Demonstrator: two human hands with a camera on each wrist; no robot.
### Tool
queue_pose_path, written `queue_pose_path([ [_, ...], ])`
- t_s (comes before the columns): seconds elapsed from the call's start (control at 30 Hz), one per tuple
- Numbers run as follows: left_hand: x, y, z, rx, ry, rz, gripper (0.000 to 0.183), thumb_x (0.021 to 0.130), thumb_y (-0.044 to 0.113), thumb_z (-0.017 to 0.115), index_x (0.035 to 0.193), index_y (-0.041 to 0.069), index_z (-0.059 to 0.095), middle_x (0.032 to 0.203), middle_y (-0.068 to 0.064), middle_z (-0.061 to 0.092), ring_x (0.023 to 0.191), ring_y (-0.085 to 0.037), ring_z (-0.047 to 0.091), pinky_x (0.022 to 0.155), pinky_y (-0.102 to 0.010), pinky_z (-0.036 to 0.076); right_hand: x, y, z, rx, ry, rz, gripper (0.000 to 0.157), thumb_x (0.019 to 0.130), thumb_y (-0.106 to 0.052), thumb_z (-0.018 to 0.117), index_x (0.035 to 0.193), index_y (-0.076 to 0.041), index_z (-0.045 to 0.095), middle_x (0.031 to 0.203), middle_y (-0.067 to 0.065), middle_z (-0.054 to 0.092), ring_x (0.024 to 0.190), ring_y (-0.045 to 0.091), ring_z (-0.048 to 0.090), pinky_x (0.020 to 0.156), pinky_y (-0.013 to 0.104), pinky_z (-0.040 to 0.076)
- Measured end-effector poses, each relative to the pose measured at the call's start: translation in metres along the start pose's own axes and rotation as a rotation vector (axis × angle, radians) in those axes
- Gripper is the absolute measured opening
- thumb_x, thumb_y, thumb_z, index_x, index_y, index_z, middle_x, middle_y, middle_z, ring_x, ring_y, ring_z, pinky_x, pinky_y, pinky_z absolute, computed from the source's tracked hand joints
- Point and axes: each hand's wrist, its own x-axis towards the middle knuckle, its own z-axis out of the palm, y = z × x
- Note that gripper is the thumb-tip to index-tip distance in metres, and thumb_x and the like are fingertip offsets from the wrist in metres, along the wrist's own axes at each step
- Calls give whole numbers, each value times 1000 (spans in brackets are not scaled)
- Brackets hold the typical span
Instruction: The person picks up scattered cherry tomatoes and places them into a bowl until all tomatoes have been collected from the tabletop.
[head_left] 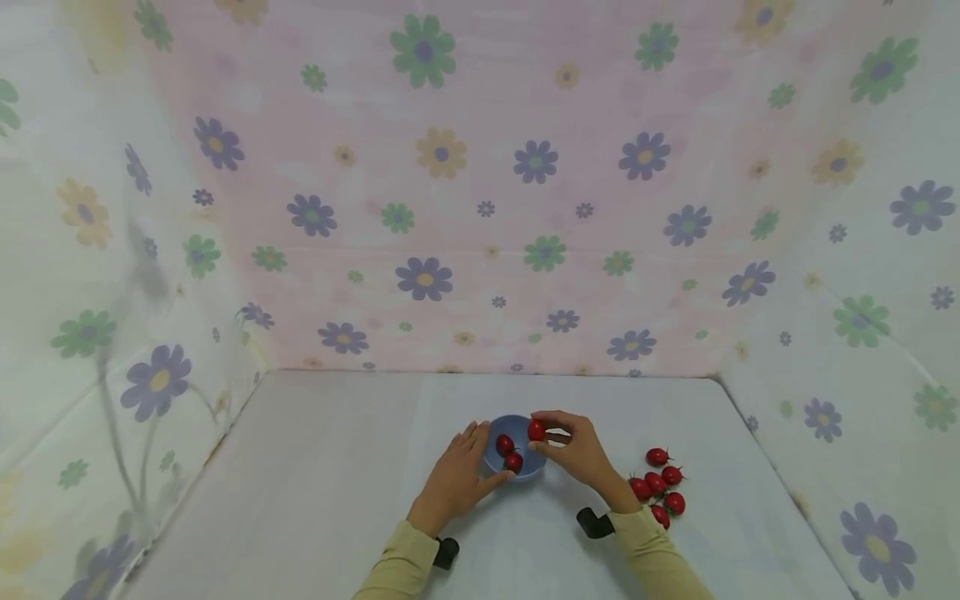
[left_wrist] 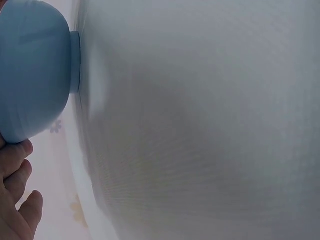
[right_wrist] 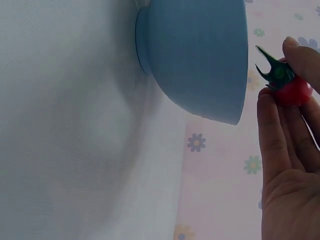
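A small blue bowl [head_left: 534,472] stands on the table, with two red cherry tomatoes [head_left: 513,462] inside it. My left hand [head_left: 456,480] holds the bowl from its left side, fingers along the far left and thumb at the near rim. The left wrist view has its fingertips against the bowl's outer wall [left_wrist: 35,70]. Over the bowl's right rim, my right hand [head_left: 577,450] pinches a cherry tomato [head_left: 536,430] between thumb and fingers. In the right wrist view, this tomato [right_wrist: 294,93] shows its green stem end and sits beyond the rim, apart from the bowl.
Several more cherry tomatoes [head_left: 656,483] lie in a loose group to the right of the bowl, by the right forearm. The white table [head_left: 337,467] ends at flower-patterned cloth walls [head_left: 480,250] behind and on both sides. Black wrist cameras [head_left: 595,523] hang under the sleeves.
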Motion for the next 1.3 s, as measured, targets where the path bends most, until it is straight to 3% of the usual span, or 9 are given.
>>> queue_pose_path([
  [0.23, 0, 0, 0, -13, -5, -13, 94, 96, 65, 56, 156, -4, 33, 160, -18, 39, 151, -36, 32, 123, -53, 29, -2, 6, 2, 29, -8, -29, 47, 84, -3, 83, 126, 7, 67, 122, 24, 70, 109, 37, 69, 91, 37, 61],
  [0.4, -1, -1, 2, -8, -15, -14, 94, 95, 65, 57, 156, -4, 34, 160, -18, 39, 151, -36, 32, 123, -53, 29, -4, 6, 5, 6, -18, -4, 46, 84, -2, 81, 127, 7, 66, 121, 22, 70, 110, 36, 69, 92, 41, 60],
  [0.63, -1, -2, 5, 7, -5, -14, 95, 95, 67, 56, 155, -3, 35, 160, -17, 41, 151, -36, 33, 122, -54, 30, -3, 7, 8, -10, -27, -10, 44, 85, 7, 77, 126, 14, 63, 121, 32, 67, 109, 44, 66, 91, 50, 58],
  [0.97, 0, -1, 1, 8, -8, -21, 94, 95, 66, 57, 156, -3, 34, 160, -17, 40, 151, -35, 32, 122, -54, 30, -1, 5, 6, -14, -37, -22, 43, 85, -2, 81, 125, 7, 67, 120, 21, 71, 109, 32, 69, 92, 44, 59],
  [1.17, 0, 1, -1, -9, -16, -29, 93, 95, 63, 59, 156, -4, 34, 160, -18, 39, 151, -35, 32, 123, -54, 29, -2, 10, 7, 15, -34, -51, 44, 85, 0, 80, 126, 10, 65, 121, 27, 69, 111, 36, 69, 92, 49, 59],
  [1.3, 0, 1, -1, -13, -5, -16, 94, 95, 63, 58, 155, -5, 35, 159, -19, 41, 151, -36, 33, 122, -55, 30, -3, 9, 5, 11, -25, -58, 42, 86, -1, 80, 124, 10, 66, 122, 28, 68, 114, 38, 67, 95, 45, 58],
])
